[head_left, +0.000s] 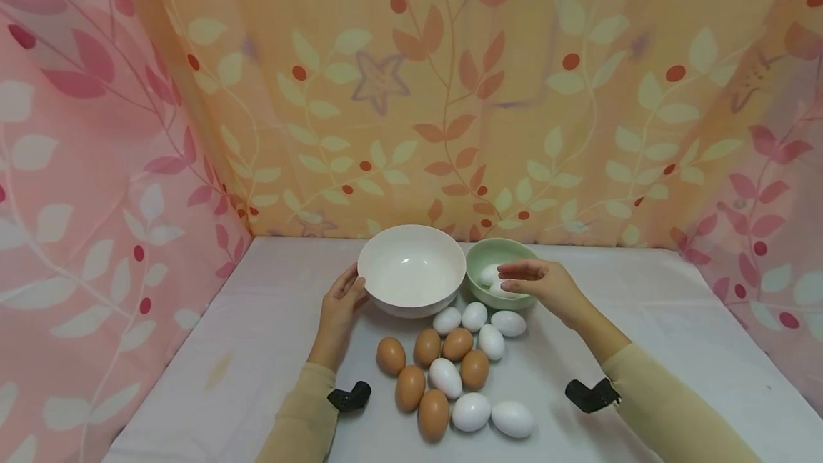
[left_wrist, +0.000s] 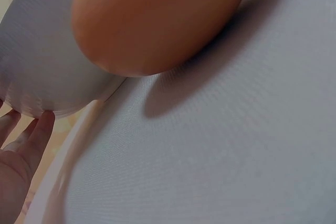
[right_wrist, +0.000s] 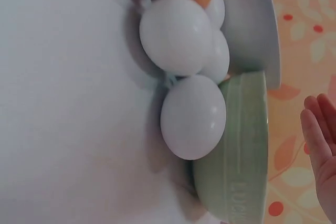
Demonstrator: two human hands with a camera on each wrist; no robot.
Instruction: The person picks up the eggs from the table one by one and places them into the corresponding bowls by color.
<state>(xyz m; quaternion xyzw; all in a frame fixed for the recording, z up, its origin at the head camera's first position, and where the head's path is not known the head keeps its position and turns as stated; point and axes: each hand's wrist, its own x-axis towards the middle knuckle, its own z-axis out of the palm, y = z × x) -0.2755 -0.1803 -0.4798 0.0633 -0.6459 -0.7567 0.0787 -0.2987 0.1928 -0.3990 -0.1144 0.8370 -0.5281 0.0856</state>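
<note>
My left hand (head_left: 339, 304) rests against the left side of a large white bowl (head_left: 411, 302). In the left wrist view its fingertips (left_wrist: 46, 116) touch the bowl's outer wall, the fingers fairly straight. My right hand (head_left: 540, 284) hovers over the rim of a smaller green bowl (head_left: 476, 257), fingers extended and holding nothing. White eggs (head_left: 490, 274) lie inside the green bowl, partly hidden by that hand. In the right wrist view the hand (right_wrist: 323, 150) is above the green bowl (right_wrist: 241, 145), apart from it. The white bowl's visible inside holds nothing.
In front of the bowls, several brown eggs (head_left: 410, 388) and several white eggs (head_left: 512, 419) lie loose on the white-covered table (head_left: 244, 349). One white egg (right_wrist: 193, 118) sits close to the green bowl. A patterned curtain (head_left: 411, 127) stands behind the bowls.
</note>
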